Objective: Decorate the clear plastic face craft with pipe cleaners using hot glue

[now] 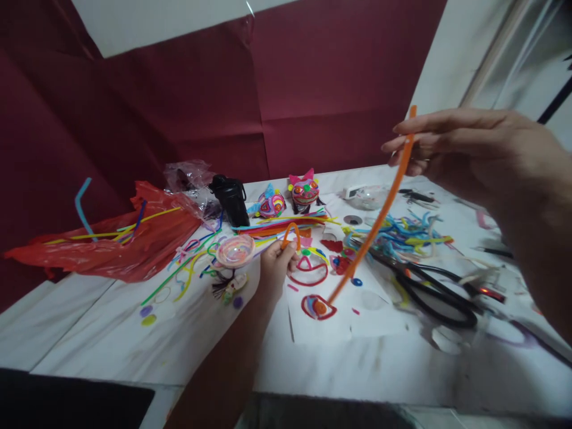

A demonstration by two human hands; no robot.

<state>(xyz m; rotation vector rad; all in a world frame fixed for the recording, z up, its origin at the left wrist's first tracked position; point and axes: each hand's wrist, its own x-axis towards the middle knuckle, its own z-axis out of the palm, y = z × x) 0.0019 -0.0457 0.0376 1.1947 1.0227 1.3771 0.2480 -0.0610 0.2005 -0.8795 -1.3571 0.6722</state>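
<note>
Raised at the upper right, my right hand pinches a long orange pipe cleaner near its top end. The strip slants down to the left over the paper. My left hand is closed on a short bent orange piece, which loops above the fingers. Below the hands on a white sheet lie a red outlined eye shape with an orange center and a red curved outline.
Black scissors lie at the right, beside a pile of blue strips. Two colorful masks stand at the back near a black container. A red plastic bag lies left, and a round dish sits beside my left hand.
</note>
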